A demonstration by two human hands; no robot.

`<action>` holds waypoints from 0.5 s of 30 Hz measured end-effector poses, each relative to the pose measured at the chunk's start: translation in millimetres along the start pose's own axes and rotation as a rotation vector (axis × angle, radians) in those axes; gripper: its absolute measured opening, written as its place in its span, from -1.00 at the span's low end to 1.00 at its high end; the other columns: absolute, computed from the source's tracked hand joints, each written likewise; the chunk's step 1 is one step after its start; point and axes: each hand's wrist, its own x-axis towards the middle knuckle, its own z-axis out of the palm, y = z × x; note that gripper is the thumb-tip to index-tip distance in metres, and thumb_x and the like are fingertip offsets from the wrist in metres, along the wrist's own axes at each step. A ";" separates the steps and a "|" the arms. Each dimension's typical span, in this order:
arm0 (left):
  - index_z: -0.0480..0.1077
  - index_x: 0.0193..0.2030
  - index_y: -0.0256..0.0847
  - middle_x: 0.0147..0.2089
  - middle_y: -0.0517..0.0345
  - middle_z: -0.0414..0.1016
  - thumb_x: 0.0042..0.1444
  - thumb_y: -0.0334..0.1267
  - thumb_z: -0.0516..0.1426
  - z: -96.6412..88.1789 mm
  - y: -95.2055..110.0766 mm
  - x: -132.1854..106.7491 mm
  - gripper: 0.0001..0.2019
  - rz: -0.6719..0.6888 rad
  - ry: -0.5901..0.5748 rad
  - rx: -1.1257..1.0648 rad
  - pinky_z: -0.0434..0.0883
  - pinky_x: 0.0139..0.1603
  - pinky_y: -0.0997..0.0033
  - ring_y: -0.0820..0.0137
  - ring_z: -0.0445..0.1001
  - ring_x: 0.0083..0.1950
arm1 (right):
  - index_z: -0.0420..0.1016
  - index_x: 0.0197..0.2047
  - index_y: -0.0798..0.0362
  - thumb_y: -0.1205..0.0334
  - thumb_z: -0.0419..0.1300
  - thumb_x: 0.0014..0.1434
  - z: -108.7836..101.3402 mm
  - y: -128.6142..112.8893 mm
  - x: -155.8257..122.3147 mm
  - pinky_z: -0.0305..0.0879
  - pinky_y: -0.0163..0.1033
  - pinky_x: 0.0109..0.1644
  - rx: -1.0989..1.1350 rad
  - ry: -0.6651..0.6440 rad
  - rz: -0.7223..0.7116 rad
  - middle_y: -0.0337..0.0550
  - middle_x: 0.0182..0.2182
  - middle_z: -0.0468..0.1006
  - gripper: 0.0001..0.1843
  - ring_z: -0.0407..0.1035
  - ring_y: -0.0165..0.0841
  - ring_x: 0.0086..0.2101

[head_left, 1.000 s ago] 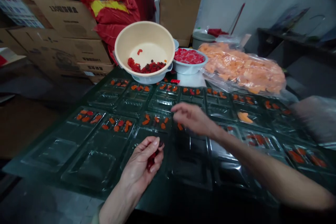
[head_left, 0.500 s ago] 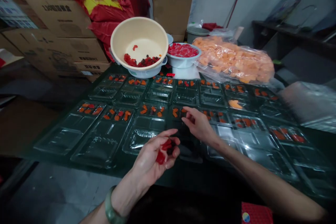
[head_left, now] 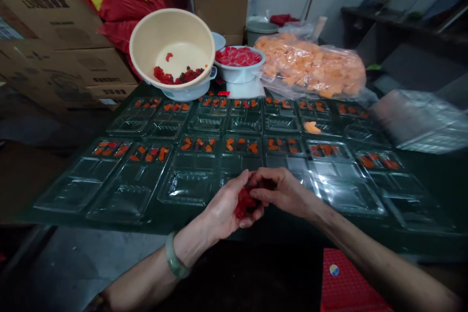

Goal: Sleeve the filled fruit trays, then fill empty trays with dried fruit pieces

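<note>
My left hand is cupped, palm up, around a small heap of glossy red pieces mixed with dark ones; their exact kind is unclear. Over that palm, my right hand has its thumb and fingers pinched together among the pieces, and what lies between the fingertips is hidden. Just beyond both hands lies a clear plastic compartment tray with orange pieces in its small far compartments. To its left is a similar tray, also with orange pieces at the far end.
Two rows of clear trays cover the green table. At the back stand a cream basin with red and dark pieces, a white bowl of red pieces, and a plastic bag of orange pieces. A red crate or stool is below.
My right hand has drawn back from the far compartments of a middle tray to my left palm. My left hand has shifted slightly right, and the camera view has moved.
</note>
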 end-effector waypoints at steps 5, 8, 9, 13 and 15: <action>0.37 -0.16 -0.33 -0.34 0.00 0.37 0.14 -0.21 0.01 3.6 1.2 7.2 -0.75 0.038 0.096 -0.061 0.14 -0.67 0.56 0.41 0.39 -0.48 | 0.42 -0.39 0.08 0.13 0.15 0.09 -25.1 13.3 -3.7 0.21 -0.34 -0.43 -0.073 0.359 0.002 -0.25 -0.54 0.43 -0.82 0.29 -0.45 -0.51; 0.41 -0.16 -0.38 -0.27 -0.06 0.39 0.03 -0.41 0.04 0.3 1.2 6.5 -0.77 0.067 0.128 -0.101 0.24 -0.57 0.49 0.34 0.44 -0.39 | 0.42 -0.38 0.08 0.16 0.19 0.02 -59.9 32.9 1.7 0.21 -0.31 -0.40 -0.232 0.578 -0.020 -0.22 -0.51 0.44 -0.85 0.30 -0.41 -0.49; 0.41 -0.17 -0.39 -0.26 -0.07 0.40 0.00 -0.45 0.04 -1.0 1.2 6.2 -0.76 0.080 0.130 -0.105 0.25 -0.56 0.48 0.33 0.45 -0.38 | 0.42 -0.38 0.07 0.18 0.20 0.00 -72.2 41.0 5.0 0.20 -0.30 -0.41 -0.284 0.626 -0.020 -0.23 -0.53 0.42 -0.86 0.29 -0.41 -0.50; 0.43 -0.21 -0.42 -0.27 -0.11 0.42 0.04 -0.47 0.06 -2.7 3.1 7.2 -0.80 0.125 0.140 -0.115 0.27 -0.56 0.47 0.29 0.47 -0.36 | 0.45 -0.37 0.05 0.28 0.18 -0.02 -106.8 67.6 20.3 0.19 -0.29 -0.42 -0.547 0.636 0.077 -0.25 -0.57 0.40 -0.92 0.28 -0.39 -0.52; 0.43 -0.25 -0.43 -0.28 -0.12 0.43 0.08 -0.46 0.05 -1.0 5.8 10.0 -0.84 0.105 0.172 -0.180 0.33 -0.50 0.45 0.28 0.49 -0.33 | 0.48 -0.30 0.04 0.30 0.19 -0.02 -108.2 69.1 24.0 0.21 -0.27 -0.38 -0.668 0.625 0.113 -0.24 -0.52 0.42 -0.86 0.31 -0.37 -0.49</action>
